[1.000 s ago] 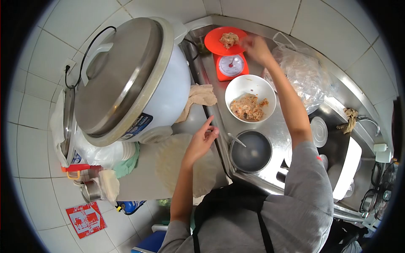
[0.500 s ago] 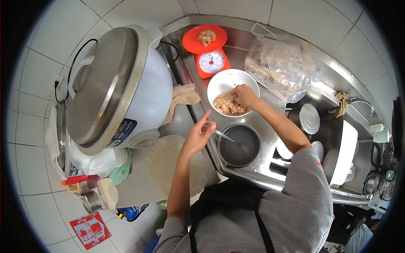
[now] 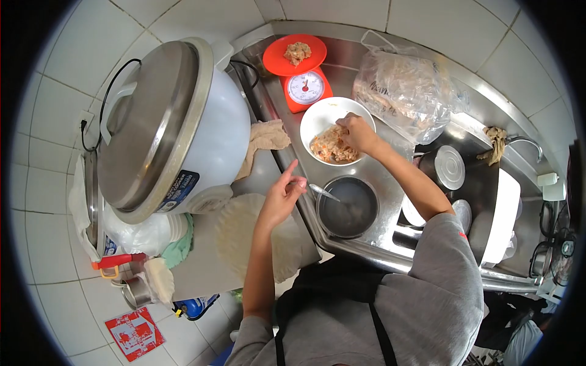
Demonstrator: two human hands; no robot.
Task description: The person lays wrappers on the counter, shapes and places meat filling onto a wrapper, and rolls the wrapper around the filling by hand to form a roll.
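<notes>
Inside a white bowl point(image 3: 317, 121) lies an orange-flecked minced mixture point(image 3: 331, 148). My right hand point(image 3: 358, 133) reaches into that bowl, its fingers pressed together at the mixture; what they hold is hidden. Above the bowl stands a red kitchen scale point(image 3: 306, 89) with a lump of the mixture point(image 3: 298, 53) on its red plate. My left hand point(image 3: 282, 196) hovers near the counter's edge, index finger stretched out, holding nothing. Just right of it, a metal spoon point(image 3: 325, 193) leans in a dark round pot point(image 3: 348, 207) of liquid.
A large rice cooker point(image 3: 183, 128) fills the left, with a beige cloth point(image 3: 267, 138) beside it. A plastic bag point(image 3: 403, 91) lies behind the bowl. The sink point(image 3: 467, 168) with a lidded pot point(image 3: 448, 168) is at the right. Round pale sheets point(image 3: 253, 238) lie below my left forearm.
My right hand has come down from the scale plate into the white bowl. The view has shifted, so the scale and bowl appear farther left. My left hand stays near the pot.
</notes>
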